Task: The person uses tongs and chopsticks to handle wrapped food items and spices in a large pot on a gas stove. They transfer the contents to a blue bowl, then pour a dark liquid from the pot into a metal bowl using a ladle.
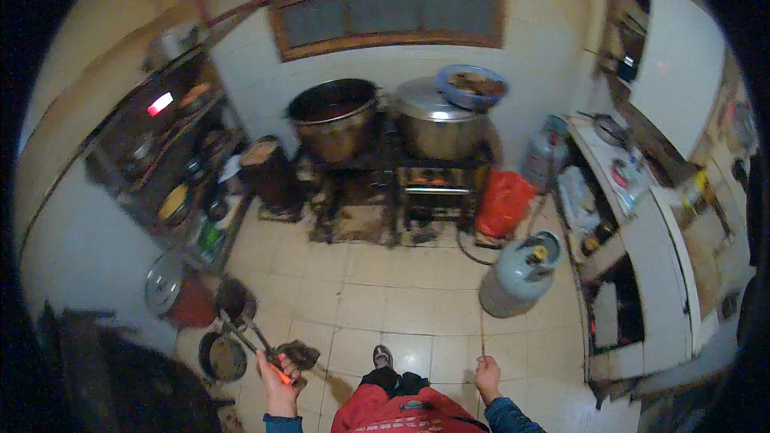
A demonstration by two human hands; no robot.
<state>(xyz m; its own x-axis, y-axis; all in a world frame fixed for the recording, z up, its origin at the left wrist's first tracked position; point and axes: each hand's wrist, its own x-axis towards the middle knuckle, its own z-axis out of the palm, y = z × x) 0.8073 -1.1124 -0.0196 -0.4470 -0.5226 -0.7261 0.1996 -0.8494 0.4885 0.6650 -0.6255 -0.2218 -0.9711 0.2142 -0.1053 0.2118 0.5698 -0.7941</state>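
My left hand (280, 377) is at the lower left, closed around a long-handled tool (246, 338) with an orange part at the grip; its kind is not clear in the blur. A dark, crumpled thing (299, 355) is just beside that hand; whether the hand holds it too, I cannot tell. At the lower right my right hand (488, 373) grips a thin stick (482, 334) that points up and away from me. The red apron (409, 412) on my body bears writing. Beyond the right hand a grey-blue gas cylinder (520, 279) stands on the floor.
A large open pot (337, 126) and a lidded metal pot (442, 132) stand on stoves by the wall. A blue bowl (472, 87) rests on the lid. A red bag (504, 204) is beside them. Cluttered shelves are left, a white cabinet (656, 264) right; buckets stand at lower left.
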